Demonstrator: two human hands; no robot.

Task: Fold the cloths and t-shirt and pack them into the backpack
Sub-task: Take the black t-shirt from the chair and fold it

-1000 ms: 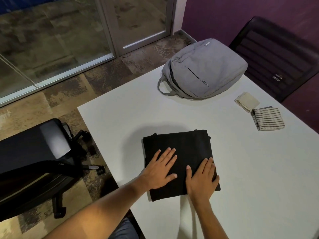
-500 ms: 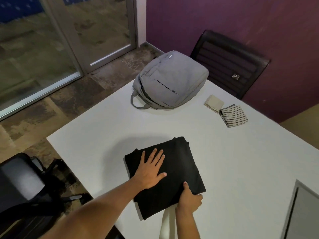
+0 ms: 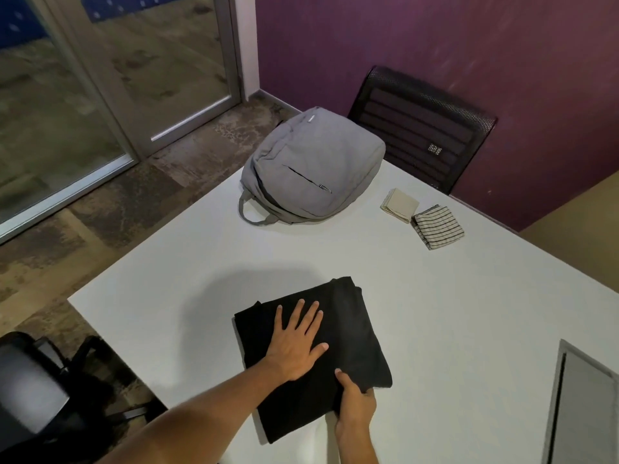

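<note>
On the near part of the white bench we have the folded black t-shirt, a soft limp stack of layers, light, likely to slump or unfold if lifted by one edge only. Our left hand lies flat on top, fingers spread, pressing the layers down; our right hand pinches the near right edge, thumb on top and fingers tucked under. Best hold, we judge: slide both hands beneath opposite edges, or clamp top and bottom, so the fold stays together on the way to the bag. The grey backpack lies flat at the far side, well apart from the shirt; we cannot tell whether its main zip is undone. Just right of it sit the folded beige cloth and the folded striped cloth, touching or nearly so. Against a second ago: both hands lay flat on the shirt then; now the right one has dropped to the edge and taken hold, left stays pressing.
</note>
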